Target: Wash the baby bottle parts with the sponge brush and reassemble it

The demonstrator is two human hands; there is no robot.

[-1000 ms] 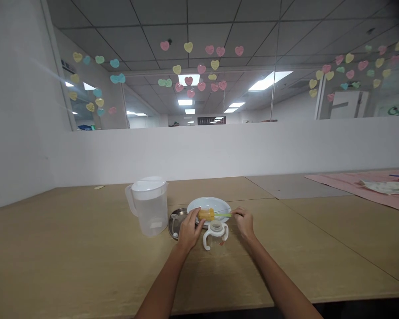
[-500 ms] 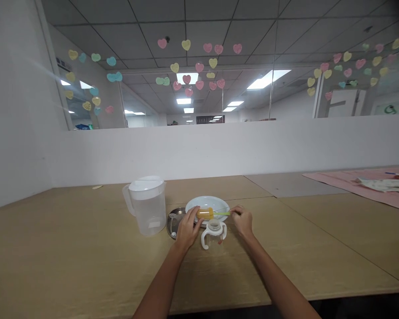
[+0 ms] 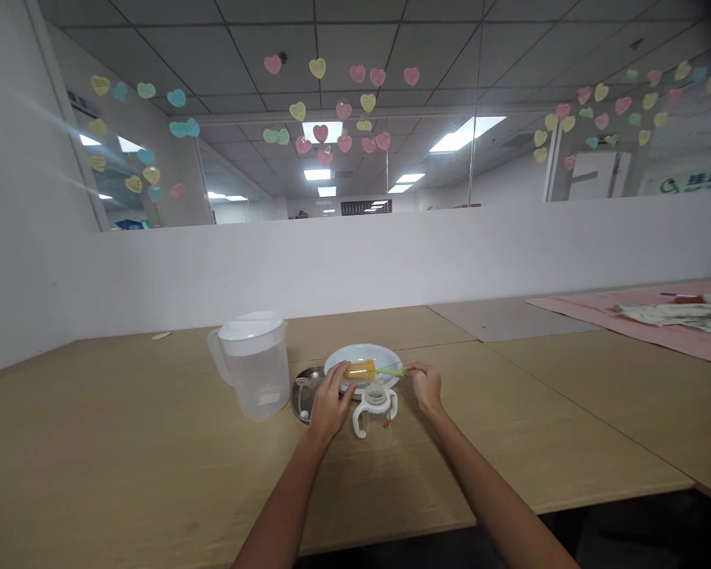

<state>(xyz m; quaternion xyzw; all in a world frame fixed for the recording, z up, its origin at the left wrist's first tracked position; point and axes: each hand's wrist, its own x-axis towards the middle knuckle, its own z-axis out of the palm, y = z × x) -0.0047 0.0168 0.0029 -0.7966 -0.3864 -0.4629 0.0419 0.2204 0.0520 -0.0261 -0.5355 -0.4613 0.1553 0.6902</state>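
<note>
My left hand is closed round an orange-yellow cylinder, held on its side over a white bowl. A thin green stick meets the cylinder's right end; whether it goes inside is too small to tell. The fingers of my right hand pinch the stick's other end. Just in front of the bowl stands a clear baby bottle with two white handles and an uncovered mouth. Partly behind my left hand, a round metal tray bears a small whitish straw piece.
A lidded translucent pitcher stands left of the tray, its handle to the left. At the far right a pink cloth lies under a patterned fabric. A white wall with windows closes off the table's back.
The view has turned slightly, so everything sits a little further left and higher. Both hands keep their hold on the cylinder and the green stick, which now tilts slightly more.
</note>
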